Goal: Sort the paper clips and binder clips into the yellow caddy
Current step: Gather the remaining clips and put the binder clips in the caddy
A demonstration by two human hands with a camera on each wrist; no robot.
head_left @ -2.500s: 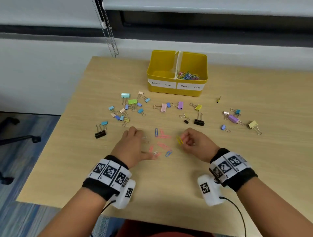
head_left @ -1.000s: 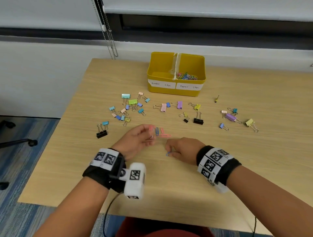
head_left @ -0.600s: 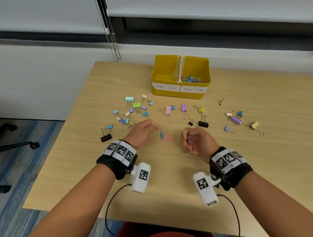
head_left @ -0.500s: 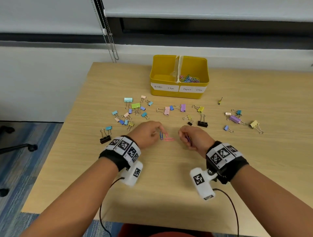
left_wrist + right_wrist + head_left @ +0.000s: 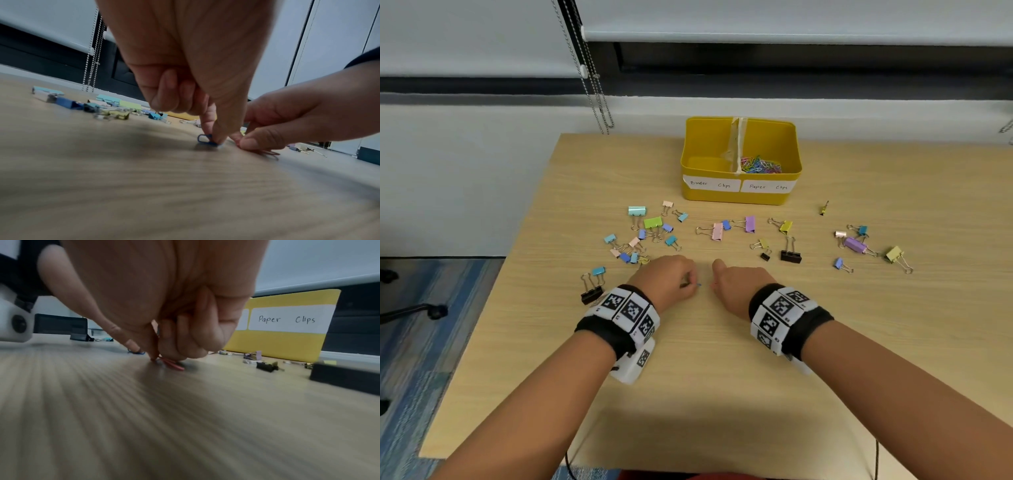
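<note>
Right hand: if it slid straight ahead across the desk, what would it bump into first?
Probably the pink binder clip, judging by the head view; the right hand points roughly that way, with the yellow caddy behind. Depth is uncertain.

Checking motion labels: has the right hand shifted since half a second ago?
Yes. The right hand has moved left, away from the black binder clip, toward the left hand.

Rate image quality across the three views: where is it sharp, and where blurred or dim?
Head view: evenly lit and sharp, the yellow caddy labels legible. Left wrist view: dim, near table smeared, blue paper clip discernible under the left hand. Right wrist view: foreground streaked; "Paper Clips" label crisp.
</note>
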